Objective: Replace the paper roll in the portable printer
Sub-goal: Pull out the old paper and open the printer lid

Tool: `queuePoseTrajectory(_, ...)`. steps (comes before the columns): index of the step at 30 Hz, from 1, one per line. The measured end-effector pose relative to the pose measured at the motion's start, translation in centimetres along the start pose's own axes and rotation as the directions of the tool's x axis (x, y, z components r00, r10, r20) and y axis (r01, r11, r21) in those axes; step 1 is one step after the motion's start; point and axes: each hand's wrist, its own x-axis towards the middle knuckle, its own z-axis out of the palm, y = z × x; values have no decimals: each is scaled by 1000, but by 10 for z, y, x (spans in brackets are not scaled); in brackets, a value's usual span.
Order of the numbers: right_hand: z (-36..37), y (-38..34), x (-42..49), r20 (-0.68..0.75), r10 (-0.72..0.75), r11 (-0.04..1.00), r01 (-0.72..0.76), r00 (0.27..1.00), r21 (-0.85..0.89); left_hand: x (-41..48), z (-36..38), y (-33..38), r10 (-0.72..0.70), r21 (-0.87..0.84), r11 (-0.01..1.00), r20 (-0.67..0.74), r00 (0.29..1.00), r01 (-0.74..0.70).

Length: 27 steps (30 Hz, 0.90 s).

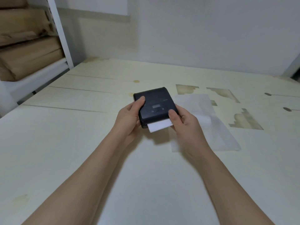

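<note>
The small black portable printer (155, 103) is held a little above the pale table, its lid closed and its small display and buttons facing up. A short strip of white paper (159, 125) sticks out of the slot on its near edge. My left hand (129, 118) grips the printer's left side, thumb on top. My right hand (185, 125) grips the right near corner, with the thumb resting on the lid beside the paper strip. The roll inside is hidden.
A translucent white sheet (215, 127) lies on the table (81, 143) just right of my right hand. Stained patches mark the tabletop at the right. A white shelf post (60, 32) and brown wrapped bundles (27, 59) stand at the far left.
</note>
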Motion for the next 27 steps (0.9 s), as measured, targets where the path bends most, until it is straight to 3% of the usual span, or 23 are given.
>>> queuePoseTrajectory(11, -5, 5, -2, -86, -23, 998, 19, 996, -52, -5, -1, 2, 71, 69, 995, -5, 997, -70)
queuePoseTrajectory(18, -6, 4, -2, -104, -29, 999, 25, 994, -43, -9, -6, 6, 26, 97, 995, 3, 1000, -26)
queuePoseTrajectory(23, -6, 4, -3, -112, -46, 972, 19, 993, -234, -6, -17, 11, 34, 214, 976, 5, 999, -34)
queuePoseTrajectory(27, -7, 5, -4, -40, -4, 901, -14, 999, -433, -6, -22, 7, 30, 321, 946, 53, 998, -45)
